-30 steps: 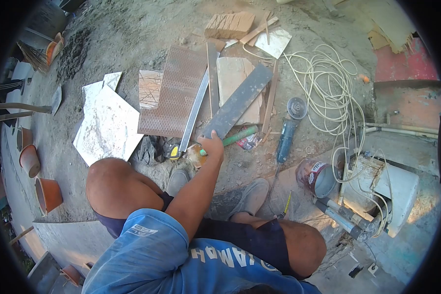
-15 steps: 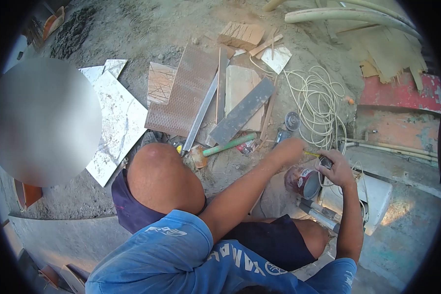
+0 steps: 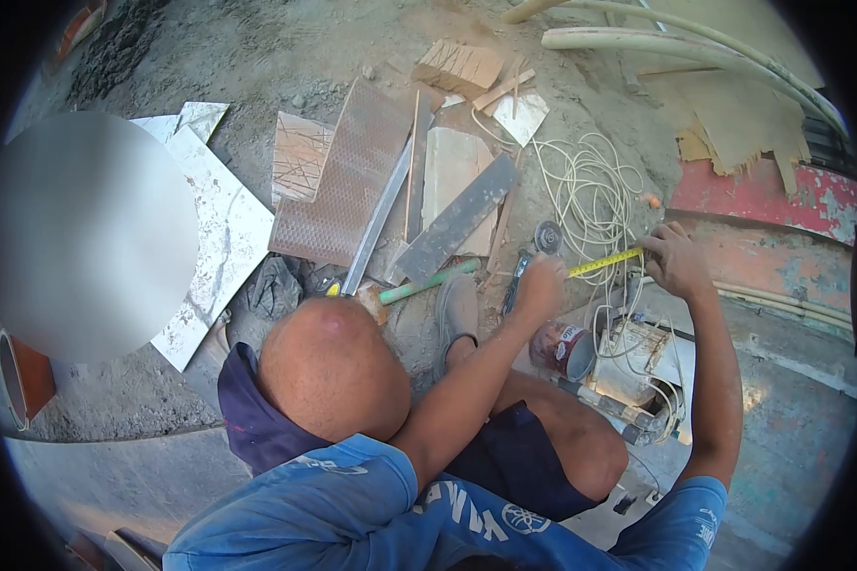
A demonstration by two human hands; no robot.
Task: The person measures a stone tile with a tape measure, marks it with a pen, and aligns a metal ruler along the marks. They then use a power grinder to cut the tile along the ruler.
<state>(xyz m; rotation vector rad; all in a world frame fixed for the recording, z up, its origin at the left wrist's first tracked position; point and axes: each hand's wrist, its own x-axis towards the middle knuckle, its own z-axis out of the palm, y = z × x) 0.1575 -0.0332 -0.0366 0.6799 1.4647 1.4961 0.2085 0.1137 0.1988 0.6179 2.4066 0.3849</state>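
Note:
A yellow tape measure (image 3: 604, 263) is stretched between my two hands, its blade pulled out a short way. My left hand (image 3: 543, 285) is closed around the blade's left end. At the other end my right hand (image 3: 678, 263) grips the tape measure; the case is mostly hidden by the fingers. Beneath the blade lies a coil of pale cable (image 3: 586, 195). An angle grinder (image 3: 548, 237) rests on the ground just beyond my left hand. Below the hands a paint can (image 3: 562, 349) lies on its side, near a white container (image 3: 643, 352).
A green-handled hammer (image 3: 430, 282) lies ahead of my knees. Farther off are a dark plank (image 3: 462, 219), a brown textured panel (image 3: 338, 181) and white marbled slabs (image 3: 221, 224). A red painted board (image 3: 767, 198) and thick pale pipes (image 3: 676, 48) are at the right.
My right hand has moved up and right, away from the can, and more yellow blade shows between the hands. My left hand has shifted slightly left. The view has shifted, and a shoe now shows.

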